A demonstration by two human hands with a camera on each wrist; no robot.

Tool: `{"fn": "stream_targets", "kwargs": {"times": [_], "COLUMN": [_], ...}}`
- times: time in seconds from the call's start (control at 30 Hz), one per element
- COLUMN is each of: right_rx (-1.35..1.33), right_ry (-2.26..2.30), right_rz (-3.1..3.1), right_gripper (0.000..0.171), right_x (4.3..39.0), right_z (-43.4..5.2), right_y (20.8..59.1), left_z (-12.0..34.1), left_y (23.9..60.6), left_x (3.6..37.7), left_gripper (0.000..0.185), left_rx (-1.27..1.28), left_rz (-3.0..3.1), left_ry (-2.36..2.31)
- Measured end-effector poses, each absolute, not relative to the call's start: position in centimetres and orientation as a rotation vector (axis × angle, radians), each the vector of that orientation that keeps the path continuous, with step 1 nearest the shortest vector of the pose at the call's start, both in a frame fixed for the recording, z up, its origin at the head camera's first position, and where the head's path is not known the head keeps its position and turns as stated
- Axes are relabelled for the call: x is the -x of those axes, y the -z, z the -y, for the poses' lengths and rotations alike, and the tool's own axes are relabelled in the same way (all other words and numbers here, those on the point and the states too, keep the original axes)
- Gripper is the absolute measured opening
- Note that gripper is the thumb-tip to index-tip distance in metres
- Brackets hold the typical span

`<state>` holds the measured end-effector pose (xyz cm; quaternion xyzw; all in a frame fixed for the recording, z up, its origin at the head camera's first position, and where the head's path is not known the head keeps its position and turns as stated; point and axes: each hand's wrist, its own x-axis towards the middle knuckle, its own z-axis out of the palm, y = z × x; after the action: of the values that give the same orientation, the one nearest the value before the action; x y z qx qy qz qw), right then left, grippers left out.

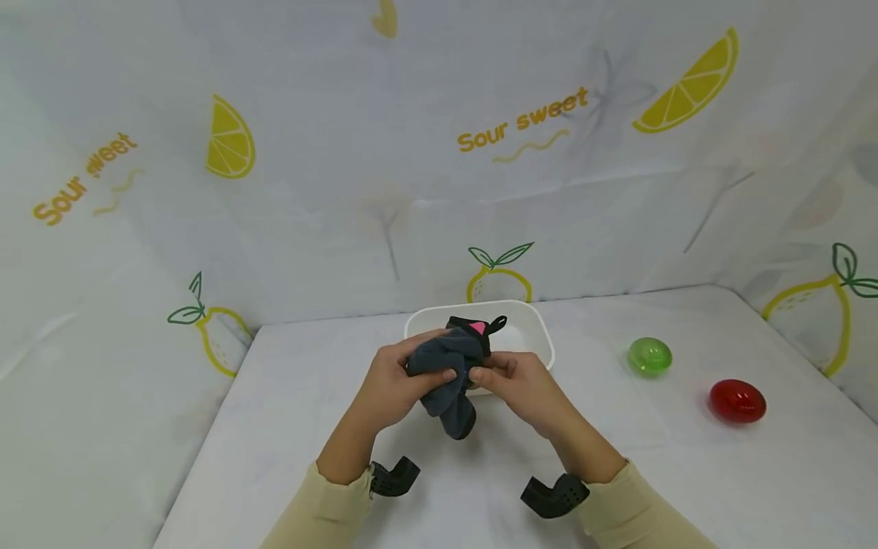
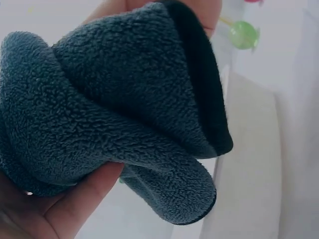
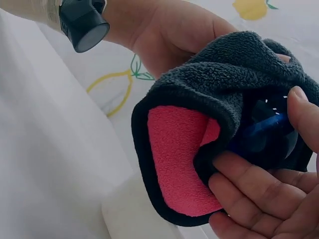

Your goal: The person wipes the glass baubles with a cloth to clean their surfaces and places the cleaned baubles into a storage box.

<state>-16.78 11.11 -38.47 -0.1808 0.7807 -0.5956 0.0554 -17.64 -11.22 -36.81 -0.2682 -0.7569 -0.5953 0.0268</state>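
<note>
Above the counter [image 1: 274, 427], in front of the white bin [image 1: 535, 328], the left hand [image 1: 394, 385] and right hand [image 1: 521, 385] both gripped a grey fleece cloth [image 1: 449, 374], wrapped around a blue object [image 3: 261, 130]; wrapping looked partly done, bin unused.

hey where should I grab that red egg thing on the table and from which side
Take the red egg across its narrow middle, coming straight down from above. It lies on its side on the table, long axis running left-right, apart from the green egg, so both flanks look free; glossy, so likely slippery.
</note>
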Motion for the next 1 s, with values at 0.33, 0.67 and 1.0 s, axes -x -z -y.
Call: {"fn": "stream_targets", "kwargs": {"times": [0.33,0.67,1.0], "right_rx": [0.697,1.288,0.540], "right_ry": [1.646,1.342,1.803], "right_rz": [-2.902,-3.355,-2.803], "right_gripper": [0.051,0.058,0.043], "right_x": [16.1,16.1,15.6], "right_z": [-10.9,-10.5,-10.3], "right_y": [38.7,39.2,38.6], "left_z": [10.5,10.4,10.7], "left_y": [36.8,36.9,36.8], "left_x": [17.2,17.3,17.1], "left_gripper": [0.027,0.024,0.039], "left_rx": [0.504,0.486,0.613], "left_rz": [2.437,2.313,2.313], "left_ry": [1.820,1.914,1.908]}}
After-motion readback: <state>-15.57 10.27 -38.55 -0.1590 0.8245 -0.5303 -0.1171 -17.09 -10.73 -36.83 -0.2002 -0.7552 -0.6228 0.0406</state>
